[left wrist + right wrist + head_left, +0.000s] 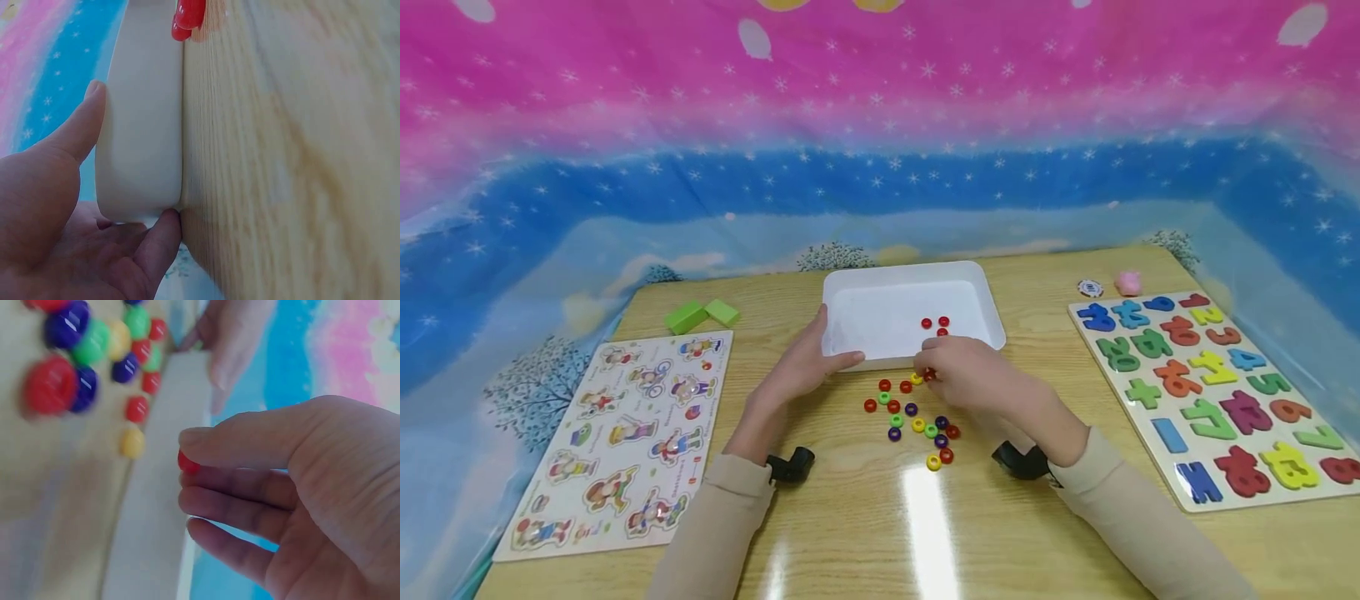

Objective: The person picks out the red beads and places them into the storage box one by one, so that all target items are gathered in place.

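A white tray (880, 321) stands at the middle back of the table with a few red beads (943, 322) inside. My left hand (801, 358) holds its front left corner, thumb on the rim and fingers around the side. Between thumb and index finger my right hand (973, 372) pinches a red bead (187, 464) at the tray's front wall. Loose red, yellow, green and purple beads (918, 425) lie scattered on the table in front of the tray.
A picture puzzle board (715, 392) lies to the left, with green blocks (686, 317) behind it. At the right is a number puzzle board (1157, 433); a poker chip (1090, 288) and a pink pig figure (1128, 282) sit behind it. Patterned cloth (880, 175) surrounds the table.
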Available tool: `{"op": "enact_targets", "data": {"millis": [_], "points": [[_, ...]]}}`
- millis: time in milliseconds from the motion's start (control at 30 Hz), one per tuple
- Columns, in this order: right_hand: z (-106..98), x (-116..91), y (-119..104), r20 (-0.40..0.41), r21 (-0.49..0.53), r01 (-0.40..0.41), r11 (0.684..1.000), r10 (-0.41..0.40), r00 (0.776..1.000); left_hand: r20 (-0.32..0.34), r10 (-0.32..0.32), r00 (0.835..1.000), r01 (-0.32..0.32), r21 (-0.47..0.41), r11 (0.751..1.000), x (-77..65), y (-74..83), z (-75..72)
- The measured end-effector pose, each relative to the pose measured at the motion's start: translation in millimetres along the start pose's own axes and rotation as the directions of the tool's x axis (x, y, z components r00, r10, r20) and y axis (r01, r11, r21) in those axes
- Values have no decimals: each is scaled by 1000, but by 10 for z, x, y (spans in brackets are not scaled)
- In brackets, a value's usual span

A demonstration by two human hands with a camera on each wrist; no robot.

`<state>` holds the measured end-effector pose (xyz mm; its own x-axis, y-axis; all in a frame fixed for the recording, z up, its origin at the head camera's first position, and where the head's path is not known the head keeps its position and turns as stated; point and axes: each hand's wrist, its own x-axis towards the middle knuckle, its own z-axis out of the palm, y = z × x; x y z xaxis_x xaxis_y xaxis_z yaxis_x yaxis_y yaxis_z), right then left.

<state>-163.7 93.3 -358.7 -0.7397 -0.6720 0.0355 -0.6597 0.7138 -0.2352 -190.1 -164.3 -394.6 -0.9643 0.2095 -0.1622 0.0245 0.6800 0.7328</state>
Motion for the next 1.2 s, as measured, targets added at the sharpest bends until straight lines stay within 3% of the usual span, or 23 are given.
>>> {"op": "enact_targets", "data": {"millis": [267, 433, 700, 1000, 1200], "points": [[-93, 212, 173, -112, -8, -42, 999, 41, 993, 3, -12, 1000, 12, -8, 1000, -4, 6, 9], [-3, 385, 284, -100, -27, -94, 995, 91, 991, -1, -9, 1000, 9, -11, 1000, -4, 8, 16], [142, 573, 378, -62, -39, -112, 993, 109, 992, -3, -20, 1000, 20, -8, 1000, -7, -3, 16], [157, 573, 469, -68, -36, -129, 991, 126, 990, -2, -15, 1000, 15, -9, 1000, 17, -3, 40], [52, 497, 423, -69, -27, -164, 986, 162, 984, 5, -36, 999, 36, 6, 999, 11, -5, 5]]}}
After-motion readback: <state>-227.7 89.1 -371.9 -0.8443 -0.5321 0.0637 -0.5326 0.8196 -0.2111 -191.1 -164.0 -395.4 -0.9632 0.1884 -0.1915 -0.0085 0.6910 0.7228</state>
